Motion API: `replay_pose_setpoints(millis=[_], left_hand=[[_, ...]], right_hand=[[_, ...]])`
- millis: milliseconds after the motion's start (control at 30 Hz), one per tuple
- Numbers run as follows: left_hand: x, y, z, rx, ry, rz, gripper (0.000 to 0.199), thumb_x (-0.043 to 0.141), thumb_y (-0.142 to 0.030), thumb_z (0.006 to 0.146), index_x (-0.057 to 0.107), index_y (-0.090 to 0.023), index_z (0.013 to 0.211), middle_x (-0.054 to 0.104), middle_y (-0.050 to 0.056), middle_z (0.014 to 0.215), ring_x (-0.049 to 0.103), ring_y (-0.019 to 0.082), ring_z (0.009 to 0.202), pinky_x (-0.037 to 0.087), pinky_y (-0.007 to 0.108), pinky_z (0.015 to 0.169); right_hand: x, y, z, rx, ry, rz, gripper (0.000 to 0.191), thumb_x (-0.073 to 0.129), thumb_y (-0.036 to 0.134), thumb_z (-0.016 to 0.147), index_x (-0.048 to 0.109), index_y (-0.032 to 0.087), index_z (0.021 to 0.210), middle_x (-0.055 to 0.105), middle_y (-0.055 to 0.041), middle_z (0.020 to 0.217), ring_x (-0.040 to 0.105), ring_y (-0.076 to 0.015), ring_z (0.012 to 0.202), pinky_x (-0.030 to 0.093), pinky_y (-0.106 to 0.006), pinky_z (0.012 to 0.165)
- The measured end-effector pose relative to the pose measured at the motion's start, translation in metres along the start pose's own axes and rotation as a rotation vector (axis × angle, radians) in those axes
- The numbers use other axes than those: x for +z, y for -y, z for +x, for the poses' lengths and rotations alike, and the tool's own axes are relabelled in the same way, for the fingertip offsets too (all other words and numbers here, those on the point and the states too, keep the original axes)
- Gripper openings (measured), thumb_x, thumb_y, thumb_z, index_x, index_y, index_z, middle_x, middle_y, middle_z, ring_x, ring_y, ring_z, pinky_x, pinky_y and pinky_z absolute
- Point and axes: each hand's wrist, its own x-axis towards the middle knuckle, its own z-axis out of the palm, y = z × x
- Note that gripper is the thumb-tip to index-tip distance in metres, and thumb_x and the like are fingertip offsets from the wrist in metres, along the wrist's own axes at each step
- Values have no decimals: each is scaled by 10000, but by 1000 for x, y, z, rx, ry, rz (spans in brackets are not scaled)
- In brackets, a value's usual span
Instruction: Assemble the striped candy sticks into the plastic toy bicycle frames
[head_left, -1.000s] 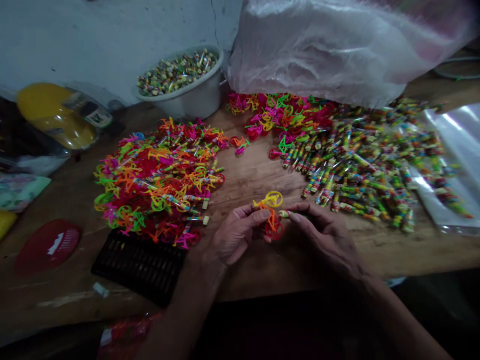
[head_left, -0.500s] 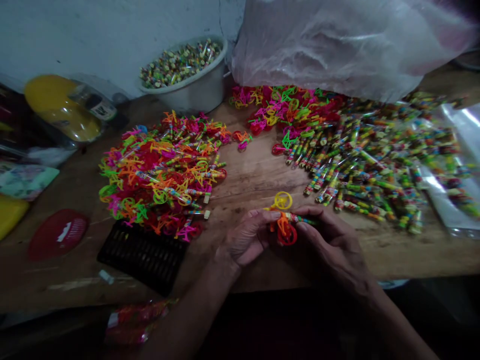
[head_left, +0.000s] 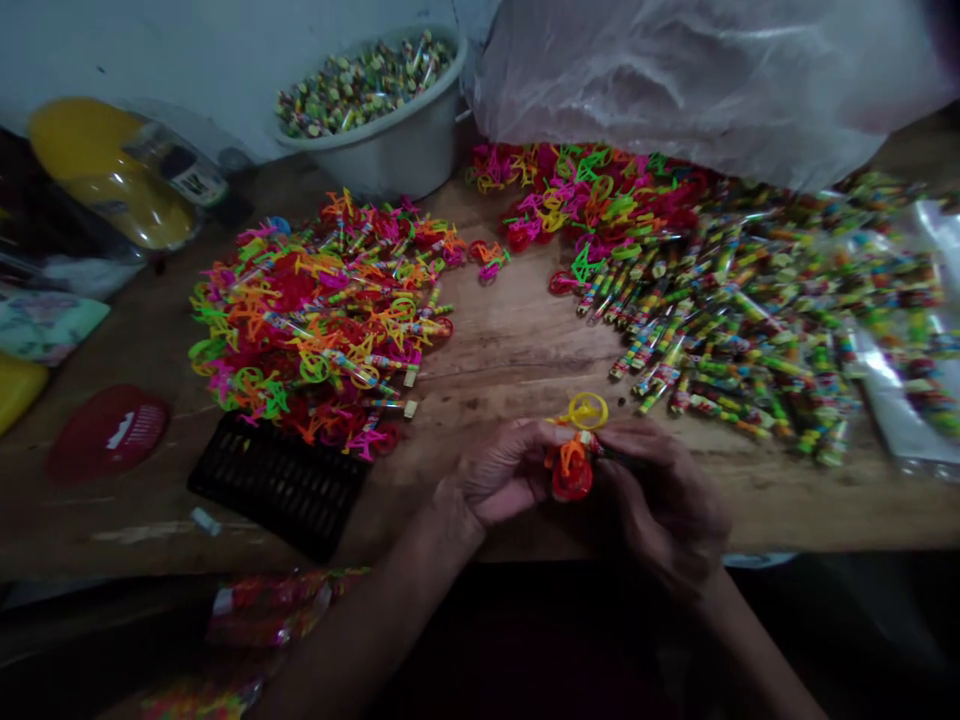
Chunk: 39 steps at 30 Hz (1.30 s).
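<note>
Just over the table's front edge, my two hands meet around a small plastic toy bicycle (head_left: 573,468) in orange, red and yellow. My left hand (head_left: 499,475) pinches it from the left between thumb and fingers. A yellow wheel (head_left: 588,411) stands up above the fingertips. My right hand (head_left: 667,500) is closed at the other side, its fingers curled round a slim candy tube that they mostly hide. The tube's pale end (head_left: 585,438) shows beside the orange part. Whether tube and bicycle are joined cannot be made out.
Left lies a heap of bright toy bicycles with tubes (head_left: 315,310), beside a black slotted tray (head_left: 277,490). Many candy tubes (head_left: 742,330) spread on the right. A tub (head_left: 382,150) of tubes and a large plastic bag (head_left: 660,80) stand behind. A red lid-like object (head_left: 109,430) lies far left.
My right hand has curled further round the candy tube, which was more visible before. The red-orange part has turned between my hands. The camera view has shifted slightly.
</note>
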Motion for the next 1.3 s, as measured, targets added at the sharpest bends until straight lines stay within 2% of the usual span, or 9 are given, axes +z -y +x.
replay_pose_setpoints(millis=[300, 633, 767, 867, 967, 1100, 1200, 1233, 1300], left_hand=[[-4, -5, 2, -40, -54, 217, 117, 668, -121, 647, 656, -70, 752, 610, 26, 675, 522, 58, 557, 417, 177, 562], [-4, 2, 2, 69, -117, 322, 169, 725, -188, 583, 622, -84, 669, 603, 26, 618, 518, 76, 528, 384, 193, 538], [-4, -2, -3, 163, -128, 274, 229, 762, -224, 553, 630, -88, 681, 622, 39, 657, 545, 87, 565, 416, 203, 585], [-7, -26, -17, 225, -114, 338, 244, 737, -268, 605, 638, -94, 743, 621, 39, 691, 548, 90, 578, 438, 217, 609], [-17, -79, -52, 538, -371, 629, 265, 671, -350, 697, 606, -128, 826, 596, 4, 656, 514, 92, 521, 412, 217, 538], [-34, -161, -104, 969, -1062, 1237, 419, 646, -338, 707, 531, -175, 1076, 642, 35, 809, 582, 177, 694, 449, 299, 662], [-34, -187, -106, 1162, -1514, 1726, 474, 625, -273, 715, 517, -159, 1161, 589, 132, 1129, 529, 289, 1032, 386, 438, 902], [-30, -187, -95, 1217, -1531, 1853, 455, 599, -255, 739, 519, -151, 1175, 544, 146, 1212, 480, 300, 1117, 343, 453, 962], [-18, -176, -59, 1269, -1372, 2058, 351, 501, -220, 817, 544, -149, 1158, 516, 135, 1261, 439, 269, 1177, 308, 425, 1017]], right_hand=[[-26, 2, 12, -62, 352, -240, 275, 527, 123, 820, 571, 226, 1072, 666, -61, 954, 652, -189, 845, 527, -303, 702], [-32, 6, 20, -41, 505, -240, 323, 481, 103, 835, 559, 237, 1118, 647, -43, 892, 645, -162, 801, 533, -254, 678], [-17, -15, 24, -251, 411, -224, 316, 510, 190, 832, 563, 289, 1127, 686, -31, 913, 677, -170, 786, 563, -224, 635], [2, -17, 27, -233, 213, -270, 303, 503, 240, 843, 549, 281, 1140, 692, -38, 894, 680, -175, 731, 566, -230, 573], [11, -14, 21, -109, 59, -334, 416, 554, 245, 825, 475, 243, 1233, 681, -52, 867, 655, -157, 619, 558, -236, 529], [10, -31, 5, -127, 83, -415, 289, 532, 255, 835, 565, 252, 1122, 704, -48, 875, 688, -187, 697, 586, -266, 604], [10, -42, -1, -214, 172, -470, 207, 541, 247, 821, 632, 238, 1007, 721, -47, 917, 700, -214, 810, 591, -280, 683], [11, -42, -1, -224, 206, -478, 205, 539, 239, 822, 640, 229, 1000, 722, -49, 932, 699, -216, 832, 588, -278, 700], [12, -36, -1, -201, 251, -483, 210, 516, 223, 838, 644, 212, 1004, 720, -57, 948, 696, -207, 853, 580, -260, 717]])
